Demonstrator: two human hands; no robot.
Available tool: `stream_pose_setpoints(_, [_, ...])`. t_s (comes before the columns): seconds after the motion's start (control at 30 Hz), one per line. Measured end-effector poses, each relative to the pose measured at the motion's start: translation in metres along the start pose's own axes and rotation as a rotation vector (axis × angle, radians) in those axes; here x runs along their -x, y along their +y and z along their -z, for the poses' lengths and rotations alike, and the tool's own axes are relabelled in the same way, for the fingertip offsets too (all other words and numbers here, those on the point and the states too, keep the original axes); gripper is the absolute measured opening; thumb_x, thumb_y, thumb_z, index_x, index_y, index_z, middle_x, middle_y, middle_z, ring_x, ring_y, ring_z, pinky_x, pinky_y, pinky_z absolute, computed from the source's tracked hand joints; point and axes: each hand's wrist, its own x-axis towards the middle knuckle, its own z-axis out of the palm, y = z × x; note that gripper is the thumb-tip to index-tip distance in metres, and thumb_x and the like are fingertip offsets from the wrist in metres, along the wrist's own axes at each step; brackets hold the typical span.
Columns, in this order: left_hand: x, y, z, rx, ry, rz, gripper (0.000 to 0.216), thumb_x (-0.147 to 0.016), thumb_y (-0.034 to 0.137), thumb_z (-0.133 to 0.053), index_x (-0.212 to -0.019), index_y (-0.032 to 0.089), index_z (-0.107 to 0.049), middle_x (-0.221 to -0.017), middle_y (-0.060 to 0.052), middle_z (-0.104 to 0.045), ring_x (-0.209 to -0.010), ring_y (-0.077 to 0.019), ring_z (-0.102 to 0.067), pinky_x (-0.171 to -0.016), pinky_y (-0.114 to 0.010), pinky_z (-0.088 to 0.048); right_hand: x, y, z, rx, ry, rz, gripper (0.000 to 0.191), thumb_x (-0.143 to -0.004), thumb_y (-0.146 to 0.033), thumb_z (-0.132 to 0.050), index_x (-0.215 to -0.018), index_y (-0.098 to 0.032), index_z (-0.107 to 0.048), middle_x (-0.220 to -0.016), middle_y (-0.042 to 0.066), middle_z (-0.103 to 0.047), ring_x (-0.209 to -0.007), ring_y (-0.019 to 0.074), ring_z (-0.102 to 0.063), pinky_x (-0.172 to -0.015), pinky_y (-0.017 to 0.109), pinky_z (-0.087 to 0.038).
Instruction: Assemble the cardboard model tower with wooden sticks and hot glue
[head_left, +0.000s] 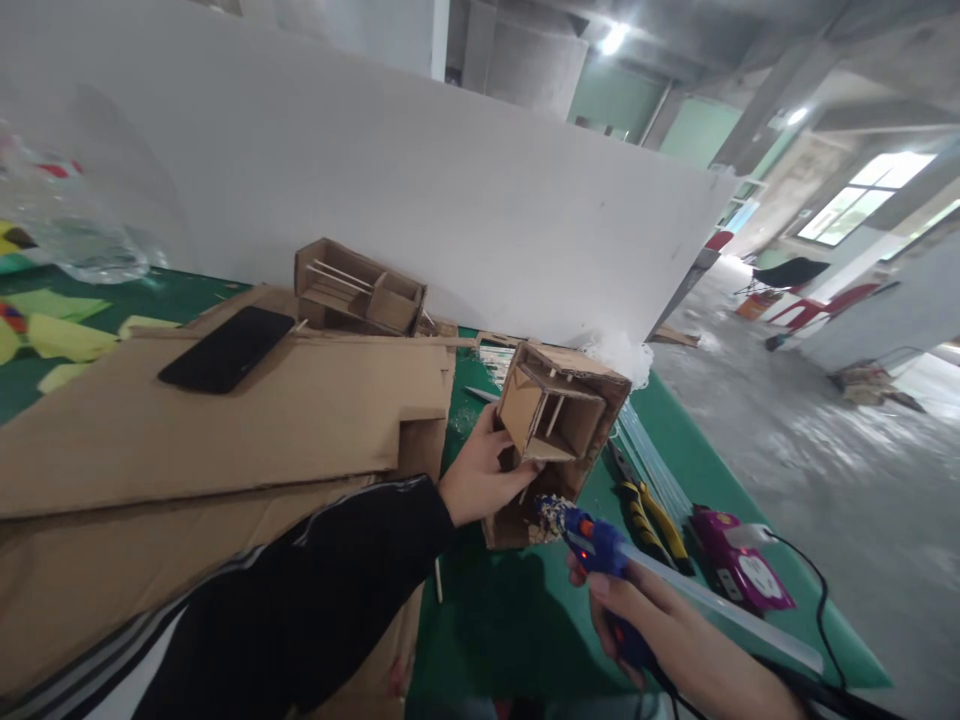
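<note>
My left hand (484,475) grips the side of a small open cardboard box (521,405) with thin wooden sticks across its inside. This box sits tilted against a larger cardboard frame (604,385). In my right hand (626,605) is a blue hot glue gun (596,545), a clear glue stick (727,605) jutting from its back and a small red light lit on its body. The gun's glue-crusted nozzle points into the lower part of the frame, just below my left fingers. Whether the tip touches the cardboard cannot be made out.
Pliers (652,520) with yellow-black handles, clear glue sticks (652,455) and a magenta power strip (739,560) lie at right on the green table (510,620). Flat cardboard sheets (322,420) carry a black phone (225,350). Behind are another cardboard box (360,285) and a white partition (420,180); a plastic bottle (90,230) stands left.
</note>
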Motion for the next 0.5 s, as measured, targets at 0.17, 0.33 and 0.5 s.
stream_pose_setpoints(0.17, [0.001, 0.005, -0.002, 0.034, 0.018, 0.071, 0.014, -0.083, 0.018, -0.067, -0.094, 0.021, -0.076, -0.134, -0.009, -0.049, -0.126, -0.0253, -0.051, -0.114, -0.039, -0.044, 0.006, 0.008, -0.013, -0.284, 0.016, -0.022, 0.064, -0.083, -0.074, -0.05, -0.114, -0.017, -0.051, -0.053, -0.003, -0.059, -0.036, 0.0115, -0.045, -0.036, 0.022, -0.038])
stream_pose_setpoints(0.33, [0.003, 0.008, -0.006, 0.024, 0.043, 0.055, 0.019, -0.08, 0.014, -0.068, -0.095, 0.024, -0.077, -0.131, -0.008, -0.053, -0.127, -0.0266, -0.048, -0.116, -0.043, -0.042, 0.01, 0.011, -0.033, -0.448, 0.091, -0.072, 0.06, -0.088, -0.071, -0.052, -0.116, -0.018, -0.052, -0.053, 0.0, -0.062, -0.041, 0.0134, -0.053, -0.038, 0.02, -0.044])
stream_pose_setpoints(0.5, [0.004, 0.011, -0.007, 0.024, 0.043, 0.06, 0.018, -0.078, 0.015, -0.069, -0.093, 0.022, -0.076, -0.133, -0.009, -0.052, -0.126, -0.0268, -0.049, -0.115, -0.043, -0.042, 0.006, 0.005, -0.04, -0.461, 0.074, -0.065, 0.061, -0.086, -0.074, -0.052, -0.114, -0.021, -0.051, -0.048, -0.004, -0.059, -0.032, 0.0117, -0.046, -0.031, 0.019, -0.039])
